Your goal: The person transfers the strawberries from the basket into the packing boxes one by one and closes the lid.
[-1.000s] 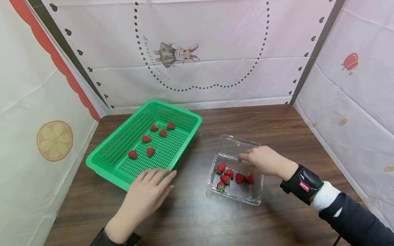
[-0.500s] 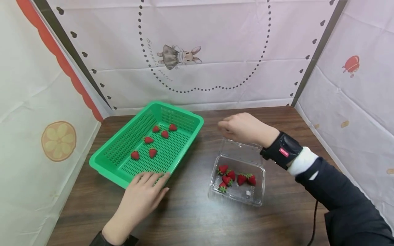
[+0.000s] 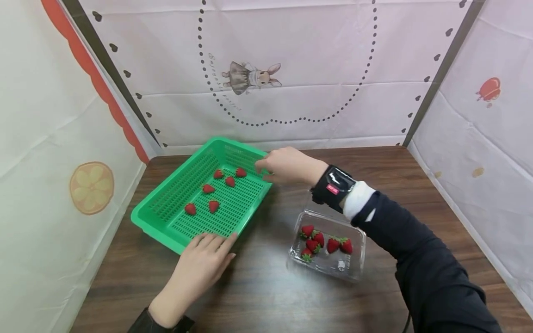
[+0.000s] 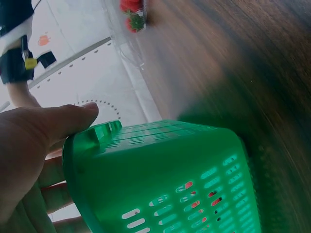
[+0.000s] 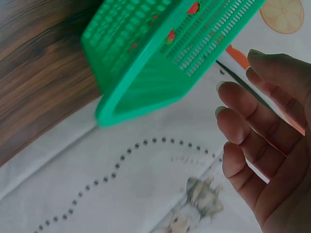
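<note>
A green slotted basket [image 3: 174, 178] [image 4: 165, 170] [image 5: 146, 63] lies at the table's left with several strawberries [image 3: 213, 206] scattered on its floor. My left hand [image 3: 200, 263] [image 4: 29, 145] rests on the basket's near corner, fingers straight over the rim. My right hand [image 3: 283, 165] [image 5: 262, 136] hovers over the basket's far right rim. Its fingers are loosely bent, and the right wrist view shows nothing between them. A clear plastic box [image 3: 341, 266] with several strawberries [image 3: 318, 238] [image 4: 132, 7] sits to the right of the basket, under my right forearm.
The dark wooden table [image 3: 266, 286] is walled on three sides by printed cloth panels [image 3: 291, 92]. A black wrist band [image 3: 333, 187] sits on my right arm. Bare tabletop lies between the basket and the box.
My right hand rose out of the clear box and swung left and away, over the basket's far rim. My left hand stayed on the basket's near corner.
</note>
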